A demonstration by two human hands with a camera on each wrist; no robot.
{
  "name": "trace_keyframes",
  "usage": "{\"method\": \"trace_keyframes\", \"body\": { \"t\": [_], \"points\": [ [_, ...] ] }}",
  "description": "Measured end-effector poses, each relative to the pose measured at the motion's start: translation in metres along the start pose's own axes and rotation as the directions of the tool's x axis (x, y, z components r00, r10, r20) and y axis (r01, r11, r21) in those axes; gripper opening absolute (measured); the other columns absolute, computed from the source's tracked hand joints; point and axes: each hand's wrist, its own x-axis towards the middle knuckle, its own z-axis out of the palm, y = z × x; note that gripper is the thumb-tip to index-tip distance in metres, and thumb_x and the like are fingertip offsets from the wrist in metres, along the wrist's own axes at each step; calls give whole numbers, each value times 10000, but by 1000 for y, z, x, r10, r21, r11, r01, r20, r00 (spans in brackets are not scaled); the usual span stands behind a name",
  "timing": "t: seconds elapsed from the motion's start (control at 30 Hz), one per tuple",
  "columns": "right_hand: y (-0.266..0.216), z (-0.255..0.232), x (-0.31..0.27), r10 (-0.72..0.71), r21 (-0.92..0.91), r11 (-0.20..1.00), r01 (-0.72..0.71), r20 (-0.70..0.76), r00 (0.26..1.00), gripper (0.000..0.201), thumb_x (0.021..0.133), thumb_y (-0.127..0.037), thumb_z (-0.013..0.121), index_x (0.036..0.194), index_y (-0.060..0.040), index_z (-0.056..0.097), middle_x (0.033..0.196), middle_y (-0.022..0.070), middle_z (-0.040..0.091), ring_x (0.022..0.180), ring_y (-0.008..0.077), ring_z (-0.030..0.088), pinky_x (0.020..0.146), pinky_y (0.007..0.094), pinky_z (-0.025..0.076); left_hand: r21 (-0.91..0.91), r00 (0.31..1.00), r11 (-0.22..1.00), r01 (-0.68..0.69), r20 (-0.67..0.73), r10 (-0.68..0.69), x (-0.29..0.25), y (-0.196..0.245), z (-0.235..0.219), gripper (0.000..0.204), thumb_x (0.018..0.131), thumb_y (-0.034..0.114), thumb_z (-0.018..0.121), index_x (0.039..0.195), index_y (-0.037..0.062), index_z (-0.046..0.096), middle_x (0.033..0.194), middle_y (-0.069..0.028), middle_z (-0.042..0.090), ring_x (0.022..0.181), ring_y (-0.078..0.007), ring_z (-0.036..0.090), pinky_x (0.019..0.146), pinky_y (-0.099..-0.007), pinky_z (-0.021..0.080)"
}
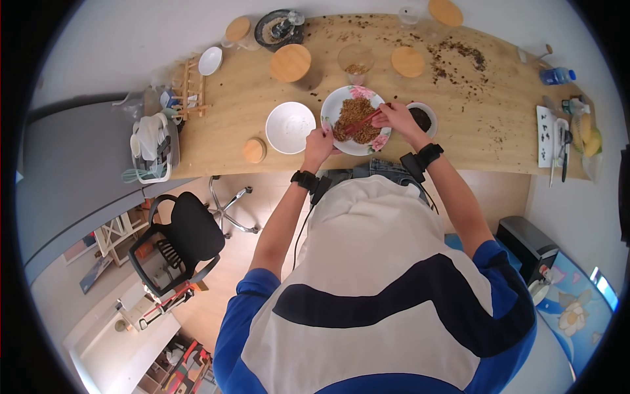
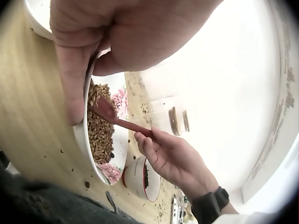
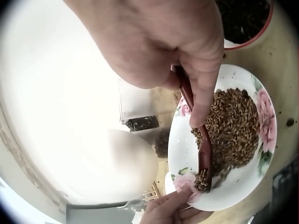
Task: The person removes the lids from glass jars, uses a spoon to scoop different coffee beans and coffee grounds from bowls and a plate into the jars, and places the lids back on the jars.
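My left hand (image 1: 319, 146) grips the near-left rim of a white plate (image 3: 182, 140) with pink flowers, thumb on one side and fingers on the other. On the plate lies a heap of brown grain (image 3: 236, 128). My right hand (image 1: 399, 121) pinches the handle of a dark red spoon (image 2: 128, 125). The spoon's bowl is down at the plate's left edge, close to my left hand, with some grain in it. Right of the plate is a small red-rimmed bowl (image 2: 137, 177) with dark dried bits. A white bowl (image 1: 291, 128) stands on the left.
Behind the plate stand a clear cup (image 1: 356, 62) with some grain and a wooden-lidded jar (image 1: 291, 64). A round wooden lid (image 1: 254, 150) lies front left. Dark bits (image 1: 459, 59) are scattered back right. A stone mortar (image 1: 266, 39) and a blue-capped bottle (image 1: 556, 76) stand farther off.
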Motion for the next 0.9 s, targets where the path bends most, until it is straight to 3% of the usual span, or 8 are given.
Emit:
{"method": "trace_keyframes", "body": {
  "t": [0.13,0.4,0.53,0.6,0.73,0.8,0.83,0.9],
  "points": [
    [4,1,8,-20,241,970,8,45,999,298,937,-150,390,1019,134,432,958,231,564,845,290,630,761,317,538,-16,1000,1000,9,8,-9,6,-6,-1,284,866,127,453,812,-128,567,728,-211,636,621,-292,661,546,-338,570],
    [9,-8,8,-56,359,933,30,65,996,280,939,-151,390,1006,116,441,970,229,563,914,300,607,812,332,522,57,999,998,16,-34,-14,5,-3,-2,298,875,150,446,845,-120,570,765,-209,633,648,-301,661,545,-355,569],
    [6,-13,1,-99,371,925,83,26,995,280,936,-159,403,1002,108,452,969,213,571,904,286,608,815,338,518,60,998,998,-17,-52,21,30,-52,0,319,889,175,439,864,-114,573,768,-206,633,655,-297,660,570,-353,572],
    [2,-17,-3,-106,375,922,94,12,994,281,934,-163,409,1000,106,455,956,209,577,884,279,613,805,336,521,-56,998,997,-55,-2,55,50,-89,2,334,897,198,432,880,-99,585,766,-209,635,675,-290,661,598,-356,562],
    [-2,-25,-8,-108,385,915,118,-48,993,274,928,-172,422,979,92,471,906,193,597,812,259,628,765,332,527,-166,999,986,21,41,-14,34,-63,3,339,895,215,435,901,-90,582,788,-217,635,686,-268,663,614,-359,543],
    [-6,-26,-14,-116,377,916,137,-78,990,270,927,-175,427,971,87,475,890,189,601,791,255,630,749,330,528,289,988,947,142,20,-155,5,-7,-4,359,899,223,424,905,-111,555,821,-210,633,681,-271,658,603,-381,528],
    [-8,-26,-16,-122,370,916,154,-109,987,266,925,-177,431,962,82,480,875,185,606,770,251,632,734,328,529,289,988,947,141,20,-153,6,-7,-6,359,899,223,424,905,-111,555,821,-210,633,681,-271,658,603,-381,528],
    [-13,-26,-21,-127,377,911,164,-119,985,265,924,-181,434,957,78,483,870,183,608,762,246,631,721,322,527,440,975,894,-89,-145,169,8,-6,-8,375,907,240,410,873,-105,553,805,-191,630,642,-272,644,614,-387,528]
  ]
}}
